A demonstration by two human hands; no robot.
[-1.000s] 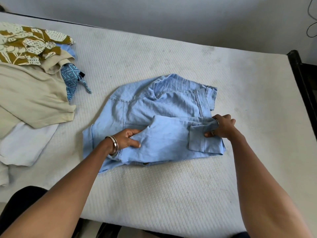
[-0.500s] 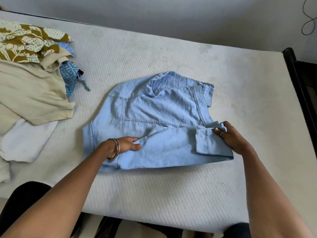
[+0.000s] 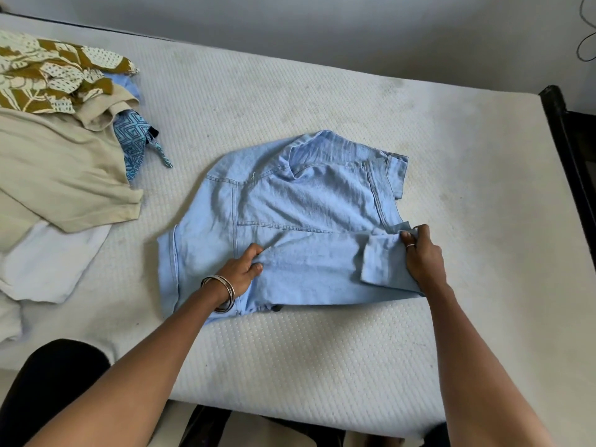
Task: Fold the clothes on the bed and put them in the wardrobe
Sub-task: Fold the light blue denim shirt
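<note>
A light blue denim jacket lies partly folded in the middle of the white mattress, with one sleeve laid across its lower part. My left hand pinches the sleeve's upper edge near the jacket's middle. At the jacket's right side, my right hand grips the turned-back cuff. Both forearms reach in from the near edge of the bed.
A heap of unfolded clothes sits at the left: a beige garment, a brown and cream leaf-print cloth, a blue patterned piece and a white one. A dark bed frame runs along the right. A grey wall stands behind.
The sleeve has been drawn out to the right and flattened across the jacket. My right hand moved right and down with the cuff. My left hand stayed on the sleeve.
</note>
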